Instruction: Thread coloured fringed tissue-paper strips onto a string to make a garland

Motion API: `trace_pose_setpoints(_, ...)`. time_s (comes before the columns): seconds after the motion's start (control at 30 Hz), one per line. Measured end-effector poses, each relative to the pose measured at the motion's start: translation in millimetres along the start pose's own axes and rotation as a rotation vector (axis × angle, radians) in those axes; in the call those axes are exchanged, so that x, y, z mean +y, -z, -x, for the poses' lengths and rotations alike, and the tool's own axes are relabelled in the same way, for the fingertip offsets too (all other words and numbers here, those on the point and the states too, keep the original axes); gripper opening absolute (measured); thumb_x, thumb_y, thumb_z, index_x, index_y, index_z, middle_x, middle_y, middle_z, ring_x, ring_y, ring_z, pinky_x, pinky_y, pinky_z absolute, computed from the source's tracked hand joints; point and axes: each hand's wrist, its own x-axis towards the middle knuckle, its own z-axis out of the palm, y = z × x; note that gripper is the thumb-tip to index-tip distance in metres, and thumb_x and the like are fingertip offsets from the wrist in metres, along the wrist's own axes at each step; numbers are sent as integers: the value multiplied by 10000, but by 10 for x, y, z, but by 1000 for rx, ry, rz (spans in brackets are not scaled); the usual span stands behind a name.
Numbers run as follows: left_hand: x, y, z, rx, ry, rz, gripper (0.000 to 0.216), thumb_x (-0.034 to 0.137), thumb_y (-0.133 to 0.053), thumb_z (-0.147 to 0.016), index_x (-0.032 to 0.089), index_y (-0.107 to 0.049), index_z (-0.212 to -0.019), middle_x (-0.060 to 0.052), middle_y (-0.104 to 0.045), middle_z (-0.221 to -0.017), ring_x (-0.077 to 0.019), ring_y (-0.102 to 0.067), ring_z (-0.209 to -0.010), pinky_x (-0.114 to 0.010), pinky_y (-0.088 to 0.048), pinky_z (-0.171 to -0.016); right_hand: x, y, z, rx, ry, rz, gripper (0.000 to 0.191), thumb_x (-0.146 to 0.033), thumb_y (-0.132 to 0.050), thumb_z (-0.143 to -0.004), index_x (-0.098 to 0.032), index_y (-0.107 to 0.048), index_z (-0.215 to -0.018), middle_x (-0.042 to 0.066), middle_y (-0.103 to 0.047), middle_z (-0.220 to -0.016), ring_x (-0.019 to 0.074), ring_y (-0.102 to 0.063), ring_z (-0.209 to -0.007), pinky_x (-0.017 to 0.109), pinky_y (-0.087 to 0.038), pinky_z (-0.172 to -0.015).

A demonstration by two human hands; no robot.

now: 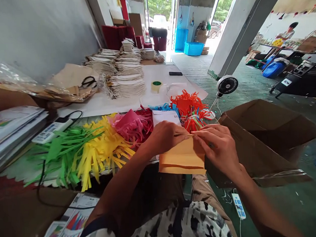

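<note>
My left hand (162, 135) and my right hand (218, 145) both pinch the top edge of a folded orange paper piece (183, 159), held in front of me above my lap. Fingers of both hands are closed on its upper fold. Just beyond my hands lie piles of fringed paper: green (63, 150), yellow (104, 148), pink (132, 126), blue (164, 107) and orange-red (190, 106). A white paper sheet (165, 117) rests among them behind my left hand.
An open cardboard box (261, 142) stands at my right. Stacks of white paper items (124, 74), a tape roll (156, 86), scissors (88, 81), a phone (175, 73) and a power strip (50, 131) sit on the table. A small fan (226, 85) stands on the floor; a person works far right.
</note>
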Motion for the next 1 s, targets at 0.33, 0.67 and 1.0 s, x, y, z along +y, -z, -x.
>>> trace_pose_setpoints(0.33, -29, 61, 47, -143, 38, 170, 356, 413, -614, -962, 163, -818, -809, 15, -621, -643, -131, -512, -637, -269, -317, -625, -90, -101, 112, 114, 97, 26, 276, -159, -718, -940, -319, -757, -1161, 4, -821, -1009, 227, -735, -1001, 430, -474, -922)
trace_pose_setpoints(0.67, -109, 128, 56, -261, 39, 268, 489, 443, -536, -983, 176, -402, -597, 28, -259, -663, -110, -254, -658, -297, -187, -591, -86, -213, 181, 203, 200, 100, 403, -149, -766, -885, -387, -738, -1209, -13, -834, -1026, 228, -754, -968, 430, -484, -903)
trace_pose_setpoints(1.0, -156, 128, 102, -236, 57, 194, 446, 410, -568, -976, 144, -572, -618, 37, -341, -631, -104, -305, -653, -275, -224, -598, -68, -256, 111, 53, -62, -166, 238, -243, -717, -967, -303, -759, -1193, 50, -796, -1093, 240, -718, -1048, 432, -517, -955)
